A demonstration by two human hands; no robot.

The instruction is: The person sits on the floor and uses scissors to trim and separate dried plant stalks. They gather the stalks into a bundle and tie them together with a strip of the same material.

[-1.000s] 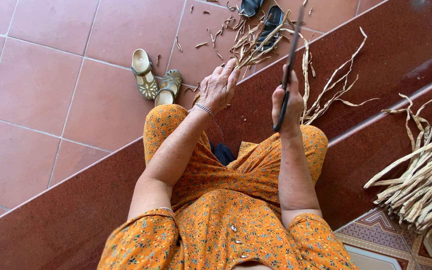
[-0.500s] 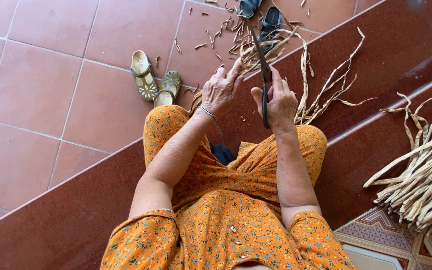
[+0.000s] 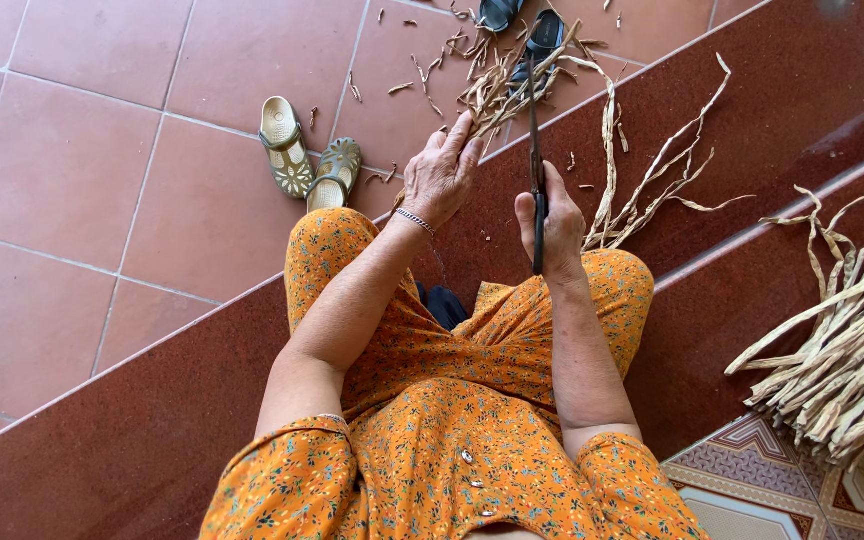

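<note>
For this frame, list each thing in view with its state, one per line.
Left hand: raised, fingers spread, touching dried strips.
Right hand: closed on the dark blade.
Dark blade: upright, tip pointing away.
Dried strips on the step: loose, scattered.
Bundle of strips: piled at the right, untouched.
Beige sandals: off, lying on the tiles.
Dark sandals: on the tiles, partly covered by scraps.

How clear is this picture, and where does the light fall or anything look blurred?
Head view: even daylight, soft sheen on the dark red step, no harsh shadows. The right hand and its dark knife are sharp, the left hand too. The dry strips at the right edge stay crisp; wide-lens bending shows in the tile lines.
</note>
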